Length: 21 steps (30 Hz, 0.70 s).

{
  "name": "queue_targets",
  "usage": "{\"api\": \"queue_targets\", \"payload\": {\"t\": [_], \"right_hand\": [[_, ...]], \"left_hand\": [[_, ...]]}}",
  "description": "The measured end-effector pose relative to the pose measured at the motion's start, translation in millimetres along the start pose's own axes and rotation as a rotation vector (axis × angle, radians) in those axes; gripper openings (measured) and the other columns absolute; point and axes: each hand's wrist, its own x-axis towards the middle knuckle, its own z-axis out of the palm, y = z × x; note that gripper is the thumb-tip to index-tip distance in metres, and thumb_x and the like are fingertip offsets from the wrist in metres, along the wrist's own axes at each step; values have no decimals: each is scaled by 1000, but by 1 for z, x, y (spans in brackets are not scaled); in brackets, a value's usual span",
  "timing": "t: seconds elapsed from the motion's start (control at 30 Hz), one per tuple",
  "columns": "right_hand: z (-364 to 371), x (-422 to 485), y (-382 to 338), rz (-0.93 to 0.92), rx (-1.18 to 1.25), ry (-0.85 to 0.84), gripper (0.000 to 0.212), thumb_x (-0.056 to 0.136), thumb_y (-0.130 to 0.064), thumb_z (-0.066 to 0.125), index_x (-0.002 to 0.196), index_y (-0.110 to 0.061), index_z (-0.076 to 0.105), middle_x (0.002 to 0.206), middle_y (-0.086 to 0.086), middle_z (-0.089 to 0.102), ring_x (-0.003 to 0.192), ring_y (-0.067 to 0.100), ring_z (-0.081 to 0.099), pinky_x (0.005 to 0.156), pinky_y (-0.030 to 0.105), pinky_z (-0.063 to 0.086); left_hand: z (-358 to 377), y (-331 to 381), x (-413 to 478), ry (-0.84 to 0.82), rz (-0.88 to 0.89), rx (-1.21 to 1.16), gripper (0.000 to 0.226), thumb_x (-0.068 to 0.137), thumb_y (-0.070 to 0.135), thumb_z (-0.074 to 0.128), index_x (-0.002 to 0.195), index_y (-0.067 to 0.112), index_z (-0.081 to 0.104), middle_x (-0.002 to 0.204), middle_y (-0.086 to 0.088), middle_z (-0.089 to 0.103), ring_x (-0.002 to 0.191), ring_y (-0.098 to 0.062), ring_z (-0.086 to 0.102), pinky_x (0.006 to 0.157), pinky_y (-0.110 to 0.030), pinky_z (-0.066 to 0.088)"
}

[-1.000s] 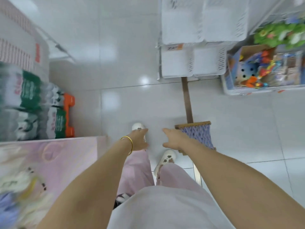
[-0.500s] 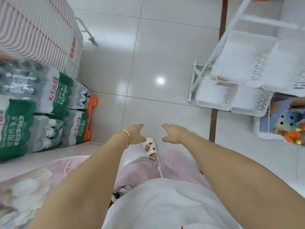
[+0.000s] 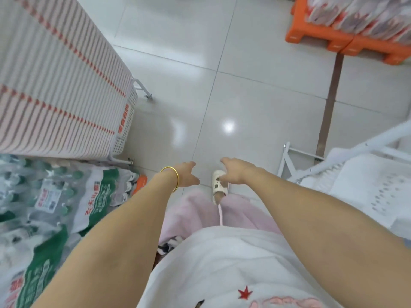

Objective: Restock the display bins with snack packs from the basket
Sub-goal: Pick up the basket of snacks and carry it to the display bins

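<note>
Left hand (image 3: 188, 174), right hand (image 3: 237, 172): grip slack, holding nothing. Basket not in view. White bins (image 3: 367, 192) at right appear unfilled. Advise: locate basket before approaching bins.

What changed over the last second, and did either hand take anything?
The person turned: the white bins slid from top centre to the right edge, the toy bin and mop left view, and an orange pallet appeared top right. Nothing was taken or let go. Both the left hand and right hand stay out in front, holding nothing.
</note>
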Motion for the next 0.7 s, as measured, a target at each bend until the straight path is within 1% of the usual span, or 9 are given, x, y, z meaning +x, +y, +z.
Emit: {"api": "queue_targets", "payload": {"t": [0.13,0.23,0.37,0.47,0.57,0.63,0.7], "right_hand": [[-102,51,-18,-12,-63,-9,60,92,-34,52,144,-14,28,140,9,44,122,29,49,95,39,44],[-179,103,-40,-12,-89,-17,61,92,-34,51,145,-15,27,141,8,43,124,29,47,95,38,43],[-291,174,-76,-20,-102,31,59,92,-32,51,144,-15,28,139,9,44,123,28,48,91,36,43],[-374,218,-106,-23,-106,26,60,93,-33,52,144,-13,28,140,10,43,124,29,46,95,37,42],[-454,264,-131,-25,-87,56,61,91,-35,54,142,-14,30,140,9,44,124,29,47,97,39,43],[-504,293,-146,-28,-87,64,60,90,-35,54,142,-15,31,140,9,44,124,29,47,94,36,43],[-553,327,-159,-29,-88,57,57,89,-33,55,140,-16,34,139,7,44,122,29,48,90,34,41]], "left_hand": [[-105,6,37,58,23,-66,73,88,30,59,149,18,20,153,-5,28,138,-25,30,111,-36,29],[-191,3,73,69,20,-80,70,88,29,59,147,15,24,151,-7,30,136,-27,34,108,-35,33],[-315,-5,125,91,6,-94,62,90,28,56,143,11,29,147,-10,36,132,-29,38,106,-37,34],[-408,-8,147,104,-8,-59,66,90,32,56,146,18,26,147,-7,35,133,-28,36,105,-35,33],[-496,-11,177,108,-19,-45,69,88,35,57,147,21,23,148,-6,34,134,-27,35,107,-39,34],[-547,-13,199,102,-25,-47,72,86,37,58,147,23,23,148,-5,35,133,-27,36,108,-42,34],[-599,-15,222,92,-30,-50,72,86,36,59,147,23,23,149,-6,35,134,-27,36,108,-42,33]]}}
